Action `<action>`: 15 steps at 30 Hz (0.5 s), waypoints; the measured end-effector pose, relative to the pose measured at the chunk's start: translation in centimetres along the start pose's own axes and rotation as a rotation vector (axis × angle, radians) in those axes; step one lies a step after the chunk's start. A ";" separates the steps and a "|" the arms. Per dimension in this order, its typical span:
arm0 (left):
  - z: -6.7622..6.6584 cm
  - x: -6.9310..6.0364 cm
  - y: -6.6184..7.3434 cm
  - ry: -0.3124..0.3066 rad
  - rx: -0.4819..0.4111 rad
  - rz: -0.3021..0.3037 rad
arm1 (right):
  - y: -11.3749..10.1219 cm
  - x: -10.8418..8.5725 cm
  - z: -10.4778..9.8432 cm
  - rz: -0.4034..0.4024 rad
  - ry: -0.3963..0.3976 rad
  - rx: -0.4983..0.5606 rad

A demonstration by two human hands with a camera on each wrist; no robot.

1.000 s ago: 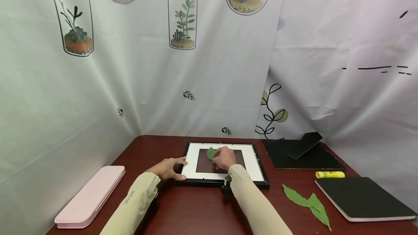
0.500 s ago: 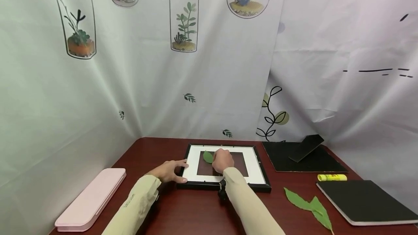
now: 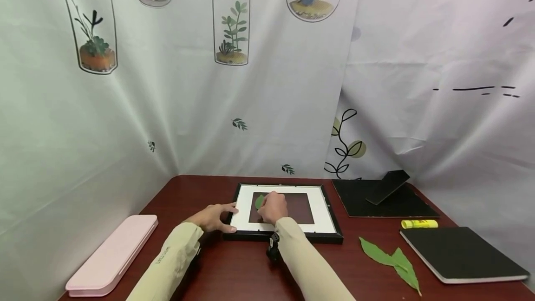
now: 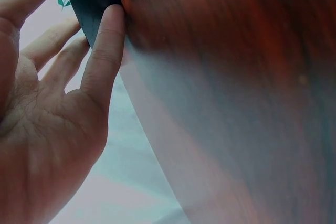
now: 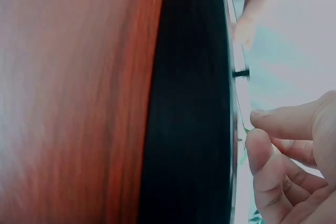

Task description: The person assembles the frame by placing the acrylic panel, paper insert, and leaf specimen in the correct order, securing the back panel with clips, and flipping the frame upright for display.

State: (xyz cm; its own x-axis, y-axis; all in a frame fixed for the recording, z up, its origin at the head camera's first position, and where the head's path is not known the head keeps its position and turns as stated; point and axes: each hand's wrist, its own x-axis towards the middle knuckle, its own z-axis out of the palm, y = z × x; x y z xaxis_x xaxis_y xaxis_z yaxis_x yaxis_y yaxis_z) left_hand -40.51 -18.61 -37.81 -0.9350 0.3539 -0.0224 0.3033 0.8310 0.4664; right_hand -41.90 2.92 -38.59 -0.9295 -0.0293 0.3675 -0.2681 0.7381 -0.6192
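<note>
A black picture frame [image 3: 319,238] lies flat on the table, showing a white mat [image 3: 321,210] around a dark rectangular opening. My left hand [image 3: 212,217] rests at its left edge, thumb and fingers spread and touching the frame; in the left wrist view the fingers are fairly straight. Over the left part of the opening, my right hand [image 3: 274,207] pinches a green leaf [image 3: 259,202] between thumb and fingertips. The curled fingers hide part of the leaf. In the right wrist view the thumb and index finger close together near the frame's surface.
A black backing board [image 3: 349,199] with a stand lies at the back right. In front of it are a yellow glue stick [image 3: 420,224], a black-covered book [image 3: 464,252] and two green leaves [image 3: 390,259]. A pink case [image 3: 113,254] lies at left. Printed cloth [image 3: 271,106] hangs behind.
My right hand has moved left across the opening with the leaf, from near its middle to its left side. My left hand stays at the frame's left edge.
</note>
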 end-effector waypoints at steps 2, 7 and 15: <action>-0.1 0.0 0.0 -0.004 -0.001 0.004 | -0.2 -0.1 0.2 0.006 0.006 0.004; 0.0 0.0 0.1 -0.010 -0.012 0.015 | -0.6 -0.6 0.1 0.034 -0.005 0.035; 0.1 0.0 -0.2 -0.008 -0.013 0.017 | -1.0 -2.4 -4.3 -0.097 -0.083 -0.052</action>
State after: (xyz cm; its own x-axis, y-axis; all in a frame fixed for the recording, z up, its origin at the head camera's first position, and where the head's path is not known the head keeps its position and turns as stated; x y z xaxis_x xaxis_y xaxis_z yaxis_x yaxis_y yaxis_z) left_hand -40.57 -18.70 -38.02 -0.9283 0.3712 -0.0211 0.3166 0.8190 0.4785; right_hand -38.35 5.16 -35.89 -0.9184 -0.1564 0.3635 -0.3461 0.7628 -0.5462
